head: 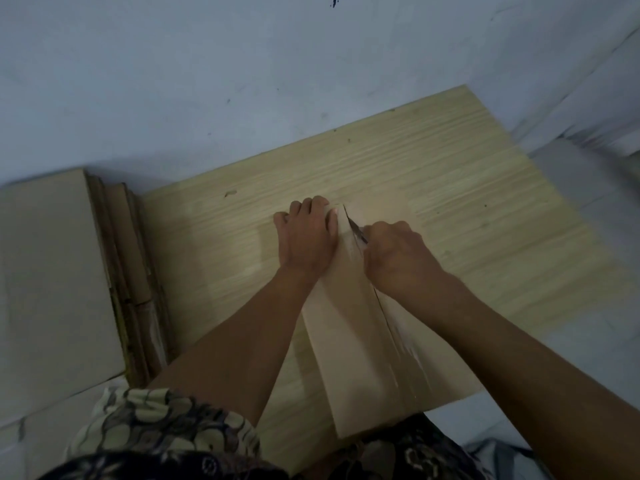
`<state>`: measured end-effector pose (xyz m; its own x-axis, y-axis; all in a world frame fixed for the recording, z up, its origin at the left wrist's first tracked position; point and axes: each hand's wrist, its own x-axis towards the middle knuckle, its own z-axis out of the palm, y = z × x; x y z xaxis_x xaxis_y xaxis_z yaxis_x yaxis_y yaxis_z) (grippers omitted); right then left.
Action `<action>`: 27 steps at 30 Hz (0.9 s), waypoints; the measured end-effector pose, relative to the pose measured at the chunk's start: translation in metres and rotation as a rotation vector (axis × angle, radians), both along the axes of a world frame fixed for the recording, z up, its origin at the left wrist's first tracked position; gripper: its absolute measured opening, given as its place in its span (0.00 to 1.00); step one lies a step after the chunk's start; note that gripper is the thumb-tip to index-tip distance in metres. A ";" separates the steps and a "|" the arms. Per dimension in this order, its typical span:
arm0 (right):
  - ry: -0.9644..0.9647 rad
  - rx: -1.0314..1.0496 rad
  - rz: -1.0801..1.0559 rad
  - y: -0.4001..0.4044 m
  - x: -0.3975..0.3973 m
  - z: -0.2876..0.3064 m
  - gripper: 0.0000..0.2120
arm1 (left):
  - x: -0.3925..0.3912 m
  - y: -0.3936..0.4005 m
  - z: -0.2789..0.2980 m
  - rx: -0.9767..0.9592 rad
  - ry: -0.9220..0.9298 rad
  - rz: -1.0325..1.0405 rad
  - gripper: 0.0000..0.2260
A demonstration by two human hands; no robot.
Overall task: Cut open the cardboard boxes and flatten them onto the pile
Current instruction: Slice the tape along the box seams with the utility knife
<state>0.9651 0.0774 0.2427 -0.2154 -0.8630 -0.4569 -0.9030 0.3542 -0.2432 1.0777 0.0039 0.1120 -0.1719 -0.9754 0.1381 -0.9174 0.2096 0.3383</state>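
**Blade at the far end of a long cardboard box**

A long, narrow brown cardboard box (pixel 349 344) lies on a pale wood-grain board (pixel 433 188), running from the person's lap out toward the middle of the board. Its surface is matte and smooth, with a dark slit along the top seam and pale, ragged streaks beside it on the near right side.

The left hand (pixel 308 233) lies over the far left corner of the box, knuckles up, fingers bent down over the far edge and thumb set against the top ridge, so it grips that corner. The right hand (pixel 398 258) is curled into a fist round the handle of a small dark-bladed knife (pixel 356 230); only the thin, pointed blade shows, angled up and left from the fist, with its tip on the seam just beside the left thumb. The 2 hands sit close together at the far end of the box.

To the left, touching the board's edge, is a pile of flattened brown cardboard sheets (pixel 55 271), the top sheet broad and plain, with rough corrugated edges stepped along its right side. Behind everything is a scuffed bluish-grey wall (pixel 173 81). A patterned cream-and-black cloth garment (pixel 156 431) covers the person's lap at the bottom.
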 end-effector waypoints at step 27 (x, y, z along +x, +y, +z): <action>-0.093 0.011 -0.057 0.035 -0.019 -0.010 0.16 | 0.007 0.040 0.004 -0.172 0.057 -0.209 0.22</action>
